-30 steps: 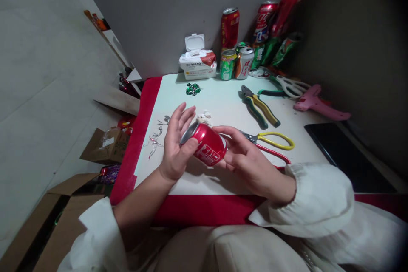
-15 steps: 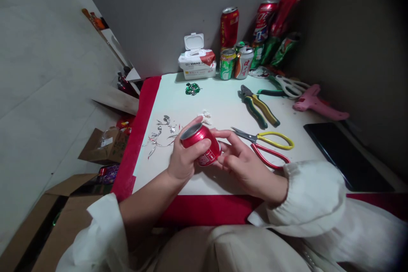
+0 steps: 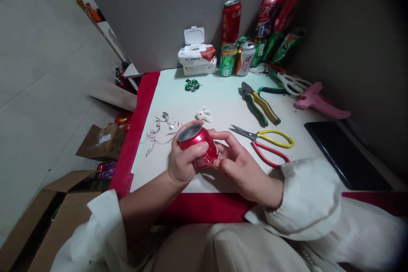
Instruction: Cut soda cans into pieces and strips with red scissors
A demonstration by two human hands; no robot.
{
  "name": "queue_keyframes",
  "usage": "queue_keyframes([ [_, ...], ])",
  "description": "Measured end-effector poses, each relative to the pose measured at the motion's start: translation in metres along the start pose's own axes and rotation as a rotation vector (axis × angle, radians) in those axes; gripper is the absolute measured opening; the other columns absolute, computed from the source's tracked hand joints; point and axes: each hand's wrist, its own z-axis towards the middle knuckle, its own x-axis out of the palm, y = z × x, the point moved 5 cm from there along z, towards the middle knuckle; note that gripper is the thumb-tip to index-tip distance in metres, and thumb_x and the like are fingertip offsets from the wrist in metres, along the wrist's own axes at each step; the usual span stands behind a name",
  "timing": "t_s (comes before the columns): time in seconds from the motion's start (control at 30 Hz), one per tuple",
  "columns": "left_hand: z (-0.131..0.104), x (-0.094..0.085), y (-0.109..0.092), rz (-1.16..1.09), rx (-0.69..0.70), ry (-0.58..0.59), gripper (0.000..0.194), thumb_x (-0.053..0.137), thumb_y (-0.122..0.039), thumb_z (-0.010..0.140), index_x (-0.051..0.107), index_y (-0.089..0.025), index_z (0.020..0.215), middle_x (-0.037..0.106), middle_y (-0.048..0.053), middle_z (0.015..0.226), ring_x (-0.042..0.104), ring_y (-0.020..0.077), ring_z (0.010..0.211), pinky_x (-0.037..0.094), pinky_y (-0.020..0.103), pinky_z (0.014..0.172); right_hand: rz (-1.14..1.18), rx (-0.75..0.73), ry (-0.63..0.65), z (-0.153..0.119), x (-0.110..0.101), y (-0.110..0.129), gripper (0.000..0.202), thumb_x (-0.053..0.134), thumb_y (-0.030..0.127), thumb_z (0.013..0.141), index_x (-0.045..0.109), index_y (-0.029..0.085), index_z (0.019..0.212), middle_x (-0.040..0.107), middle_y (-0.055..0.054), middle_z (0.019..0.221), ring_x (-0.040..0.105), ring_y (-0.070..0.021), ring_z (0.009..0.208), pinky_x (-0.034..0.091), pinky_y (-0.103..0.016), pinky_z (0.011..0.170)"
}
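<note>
A red drink can piece (image 3: 206, 159) with its top end open is held over the table, its open rim tilted up toward the left. My left hand (image 3: 181, 162) is closed around it, thumb across the front. At the can's lower right edge, the thumb and bent fingers of my right hand (image 3: 240, 170) grip the rim. Just to the right lie scissors (image 3: 253, 137) with one yellow and one red handle, blades slightly apart. Thin metal scraps (image 3: 156, 129) are scattered left of my hands, and a crumpled white tissue (image 3: 204, 114) lies behind the can.
Green-and-yellow pliers (image 3: 259, 104), white-handled scissors (image 3: 293, 85) and a pink glue gun (image 3: 318, 102) lie to the right, near a black tablet (image 3: 347, 157). Wet wipes (image 3: 196, 61), green metal pieces (image 3: 192, 85) and several cans (image 3: 228, 61) are at the back. Cardboard boxes (image 3: 70, 212) stand at left.
Both hands and the can have shifted slightly left in view, and the can is turned a little. The view itself has moved slightly. The tissue shows more fully now.
</note>
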Motion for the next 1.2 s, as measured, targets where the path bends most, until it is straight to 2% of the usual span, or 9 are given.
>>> queue_keyframes([
  [0.13,0.000,-0.003,0.004,0.019,0.007,-0.005,0.045,0.076,-0.029,0.069,0.066,-0.024,0.112,0.078,0.008,0.106,0.070,0.0341,0.114,0.058,0.049,0.093,0.009,-0.004,-0.017,-0.001,-0.001,-0.003,0.042,0.071,0.023,0.081,0.050,0.027,0.118,0.069,-0.002,0.109,0.063,-0.0128,0.082,0.049,-0.029,0.076],
  [0.33,0.000,-0.001,0.001,0.017,0.044,-0.014,0.037,0.074,-0.030,0.072,0.068,-0.024,0.108,0.077,0.005,0.106,0.065,0.0335,0.125,0.056,0.047,0.098,-0.029,-0.013,0.020,-0.001,-0.003,-0.003,0.042,0.072,0.026,0.083,0.049,0.028,0.119,0.068,-0.002,0.111,0.062,-0.0124,0.081,0.050,-0.031,0.077],
  [0.47,-0.001,0.000,-0.004,0.032,0.043,-0.044,0.030,0.068,-0.038,0.079,0.068,-0.024,0.106,0.077,0.005,0.103,0.068,0.0327,0.120,0.056,0.049,0.098,-0.034,-0.014,0.100,-0.001,-0.003,0.001,0.044,0.072,0.030,0.088,0.048,0.028,0.125,0.067,-0.005,0.118,0.066,-0.0153,0.096,0.051,-0.035,0.089],
  [0.6,-0.002,0.002,-0.008,0.013,0.074,-0.002,0.032,0.069,-0.037,0.079,0.068,-0.026,0.109,0.076,0.004,0.111,0.069,0.0300,0.116,0.053,0.048,0.102,-0.060,-0.040,0.144,-0.001,-0.002,0.007,0.042,0.068,0.024,0.090,0.049,0.028,0.127,0.064,-0.006,0.128,0.064,-0.0149,0.105,0.050,-0.034,0.096],
  [0.8,-0.001,0.003,-0.009,0.062,0.072,0.009,0.029,0.071,-0.038,0.077,0.069,-0.027,0.104,0.076,0.005,0.113,0.053,0.0316,0.139,0.038,0.054,0.119,-0.055,-0.001,0.141,-0.002,-0.002,0.007,0.042,0.065,0.021,0.089,0.049,0.029,0.128,0.067,-0.005,0.124,0.066,-0.0158,0.102,0.050,-0.035,0.093],
  [0.87,0.000,0.003,-0.008,0.053,0.062,0.000,0.028,0.070,-0.038,0.077,0.069,-0.026,0.103,0.075,0.005,0.116,0.054,0.0313,0.137,0.038,0.053,0.119,-0.045,0.017,0.142,-0.003,-0.001,0.007,0.043,0.065,0.021,0.089,0.048,0.028,0.129,0.068,-0.005,0.122,0.067,-0.0156,0.100,0.050,-0.035,0.093],
  [1.0,0.000,0.003,-0.007,0.015,0.042,-0.007,0.028,0.069,-0.036,0.077,0.070,-0.026,0.103,0.074,0.005,0.119,0.058,0.0296,0.131,0.047,0.048,0.111,-0.029,0.023,0.127,-0.002,-0.001,0.006,0.043,0.065,0.021,0.090,0.048,0.028,0.128,0.068,-0.004,0.120,0.066,-0.0147,0.099,0.049,-0.034,0.092],
  [1.2,-0.001,0.003,-0.006,0.029,0.026,-0.034,0.030,0.071,-0.035,0.073,0.069,-0.026,0.101,0.074,0.005,0.117,0.063,0.0303,0.122,0.051,0.050,0.104,-0.056,0.034,0.098,-0.002,-0.002,0.005,0.043,0.068,0.024,0.087,0.049,0.027,0.126,0.069,-0.004,0.113,0.065,-0.0148,0.091,0.050,-0.033,0.084],
])
